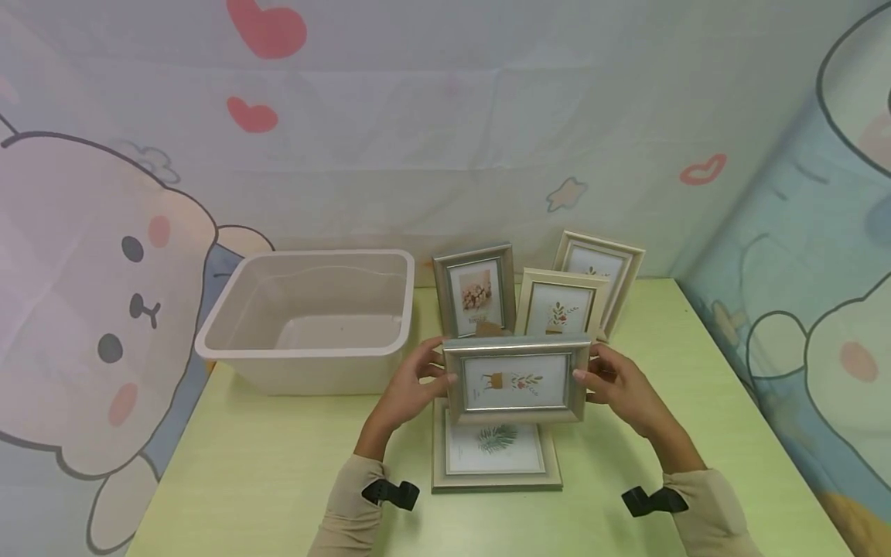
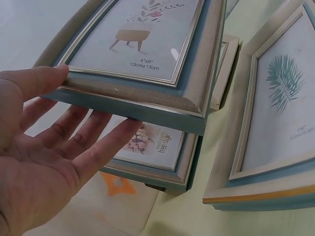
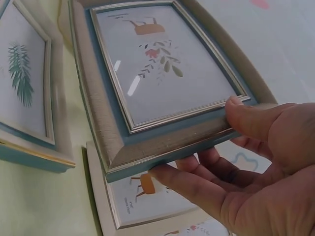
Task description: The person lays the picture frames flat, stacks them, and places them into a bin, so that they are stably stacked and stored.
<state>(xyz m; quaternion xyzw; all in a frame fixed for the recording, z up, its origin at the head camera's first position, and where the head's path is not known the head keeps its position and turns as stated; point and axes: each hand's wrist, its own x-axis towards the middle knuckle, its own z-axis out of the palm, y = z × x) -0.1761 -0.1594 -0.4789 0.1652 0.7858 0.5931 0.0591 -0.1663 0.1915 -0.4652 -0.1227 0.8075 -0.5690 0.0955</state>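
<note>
Between both hands is a picture frame with a silver-beige border and a potted-plant print, turned sideways. My left hand grips its left end, thumb on the front and fingers underneath, as the left wrist view shows. At the opposite end my right hand holds it the same way, its thumb on the border. The held frame is raised over a leaf-print picture frame that lies flat on the table, and hides that one's upper part.
Behind the held frame stand a flower-photo frame and two cream frames, one in front of the other. A beige plastic bin sits at the left on the green table. A printed cloth hangs behind.
</note>
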